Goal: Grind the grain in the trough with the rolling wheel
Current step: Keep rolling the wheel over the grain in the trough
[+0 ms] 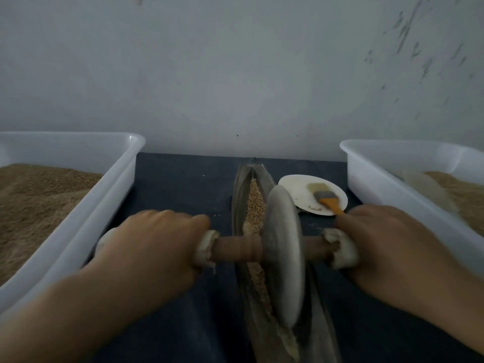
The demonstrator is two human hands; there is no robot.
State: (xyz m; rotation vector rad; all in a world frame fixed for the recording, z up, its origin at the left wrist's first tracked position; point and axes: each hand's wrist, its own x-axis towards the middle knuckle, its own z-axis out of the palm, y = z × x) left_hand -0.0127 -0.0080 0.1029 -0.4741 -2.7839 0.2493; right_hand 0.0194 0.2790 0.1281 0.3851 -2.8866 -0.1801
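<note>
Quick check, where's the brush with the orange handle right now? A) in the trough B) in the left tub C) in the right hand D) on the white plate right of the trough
D: the brush lies on the white plate just right of the trough, while both hands hold the wheel's axle.

Plain pale grey wall across the whole upper half, dimly and evenly lit, scuffed with dark streaks toward the upper right (a few tiny specks lower down, near the middle). Below it, a dark blue-grey work surface meeting the wall's foot in a straight line. Light low and cool, without hard shadows.
</note>
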